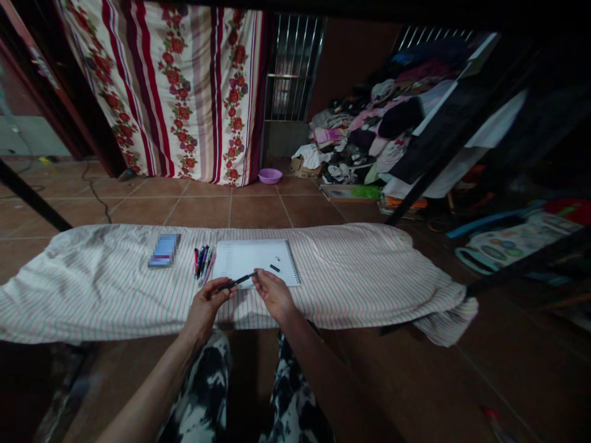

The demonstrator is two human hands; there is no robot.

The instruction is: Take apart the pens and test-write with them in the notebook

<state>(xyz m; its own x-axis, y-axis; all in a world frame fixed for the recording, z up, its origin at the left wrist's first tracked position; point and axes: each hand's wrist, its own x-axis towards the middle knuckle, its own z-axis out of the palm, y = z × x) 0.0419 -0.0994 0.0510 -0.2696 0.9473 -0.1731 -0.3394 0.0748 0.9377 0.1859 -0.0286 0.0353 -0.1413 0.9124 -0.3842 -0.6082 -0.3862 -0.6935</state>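
Observation:
A slim black pen (pixel 242 280) is held slantwise between my two hands, above the near edge of a spiral notebook (pixel 252 253). My left hand (pixel 207 301) is closed round its lower left end. The fingertips of my right hand (pixel 274 295) pinch the other end. On the white page lie a short black piece (pixel 274 267), like a pen cap, and a tiny pointed piece (pixel 277 259). Several pens (pixel 203 261) lie bunched at the notebook's left side. Whether the held pen is in one piece is too small to tell.
A phone (pixel 164 250) lies left of the pens on a striped cloth (pixel 351 277). Beyond, on the tiled floor, are a purple basin (pixel 270 176) and a heap of clothes (pixel 364 129). A flowered curtain (pixel 198 92) hangs behind. Dark posts slant at both sides.

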